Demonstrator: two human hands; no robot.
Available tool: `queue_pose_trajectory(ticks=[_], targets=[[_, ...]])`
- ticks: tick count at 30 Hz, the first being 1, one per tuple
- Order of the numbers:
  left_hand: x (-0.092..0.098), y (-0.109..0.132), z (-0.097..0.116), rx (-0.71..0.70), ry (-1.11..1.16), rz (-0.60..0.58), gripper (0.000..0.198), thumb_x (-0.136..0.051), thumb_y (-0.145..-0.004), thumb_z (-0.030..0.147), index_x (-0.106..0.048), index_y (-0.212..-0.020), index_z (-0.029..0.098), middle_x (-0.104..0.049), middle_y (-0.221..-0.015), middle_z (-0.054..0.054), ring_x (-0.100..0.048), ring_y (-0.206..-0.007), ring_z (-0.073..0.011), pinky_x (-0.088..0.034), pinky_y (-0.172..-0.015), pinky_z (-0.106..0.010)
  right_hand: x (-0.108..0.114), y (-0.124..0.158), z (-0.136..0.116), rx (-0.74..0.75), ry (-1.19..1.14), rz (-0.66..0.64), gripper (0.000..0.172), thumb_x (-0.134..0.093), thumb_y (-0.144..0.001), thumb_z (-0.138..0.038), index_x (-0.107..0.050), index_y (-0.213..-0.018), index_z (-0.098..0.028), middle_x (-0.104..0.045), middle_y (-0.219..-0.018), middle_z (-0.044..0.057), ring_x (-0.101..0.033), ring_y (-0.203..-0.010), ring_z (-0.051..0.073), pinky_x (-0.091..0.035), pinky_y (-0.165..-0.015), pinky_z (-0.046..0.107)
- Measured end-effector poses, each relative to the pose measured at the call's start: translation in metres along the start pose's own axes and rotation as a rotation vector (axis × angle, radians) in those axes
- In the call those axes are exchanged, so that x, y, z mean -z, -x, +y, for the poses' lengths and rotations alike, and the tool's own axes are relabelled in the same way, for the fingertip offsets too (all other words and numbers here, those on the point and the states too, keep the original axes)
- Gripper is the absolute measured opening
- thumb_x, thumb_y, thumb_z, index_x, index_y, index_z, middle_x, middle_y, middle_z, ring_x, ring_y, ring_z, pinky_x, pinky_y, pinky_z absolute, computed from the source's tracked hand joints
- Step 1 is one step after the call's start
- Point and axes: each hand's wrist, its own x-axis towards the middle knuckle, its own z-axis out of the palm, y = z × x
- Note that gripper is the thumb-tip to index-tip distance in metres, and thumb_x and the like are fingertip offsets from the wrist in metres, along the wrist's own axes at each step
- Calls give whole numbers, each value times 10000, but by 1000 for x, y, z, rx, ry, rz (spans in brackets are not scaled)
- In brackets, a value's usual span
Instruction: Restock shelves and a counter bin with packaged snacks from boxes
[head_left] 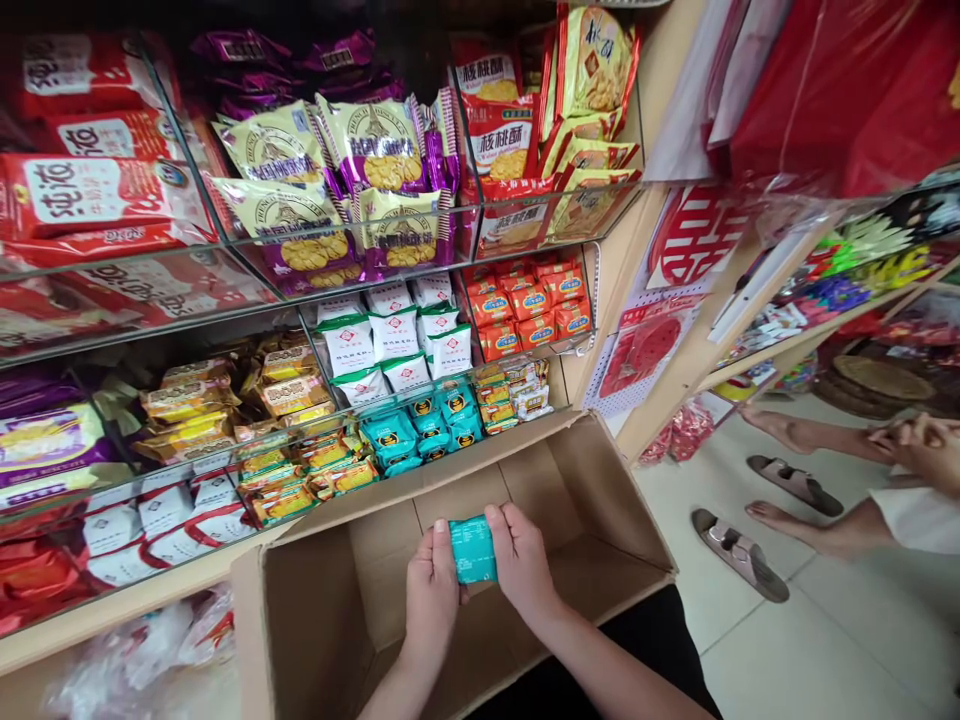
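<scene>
Between both hands I hold a small teal snack packet (474, 551), its printed side facing up. My left hand (435, 580) grips its left edge with the thumb on top, and my right hand (525, 560) grips the right edge the same way. Below them is an open cardboard box (315, 600), whose visible inside shows bare cardboard. Beyond the box's far edge, similar teal packets (431, 430) sit in a low shelf compartment.
Shelves with clear dividers hold yellow-purple biscuit packs (382, 150), white-green packets (401, 335) and orange packets (529, 305). Plastic bags (150, 650) lie under the shelf at left. To the right, another person's legs (817, 530) and sandals (739, 555) are on the tiled floor.
</scene>
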Motion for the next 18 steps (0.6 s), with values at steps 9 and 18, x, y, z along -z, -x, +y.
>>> queue_pose_trajectory(ticks=[9, 18], targets=[[13, 25, 26, 439, 476, -253, 205, -528, -770, 357, -564, -895, 199, -616, -684, 9, -576, -564, -98, -448, -548, -208, 29, 19, -15, 837, 268, -141, 260, -434, -835, -369, -619, -826, -186, -536, -685, 44, -459, -708, 139, -371, -661, 278], [17, 20, 34, 262, 533, -302, 409, -535, -761, 258, -453, -1162, 277, -600, -1119, -39, -610, -863, -186, -464, -712, -321, 21, 28, -16, -258, -526, -331, 313, -483, -785, -429, -513, -935, -156, -538, -781, 42, -509, -651, 122, -439, -573, 261]])
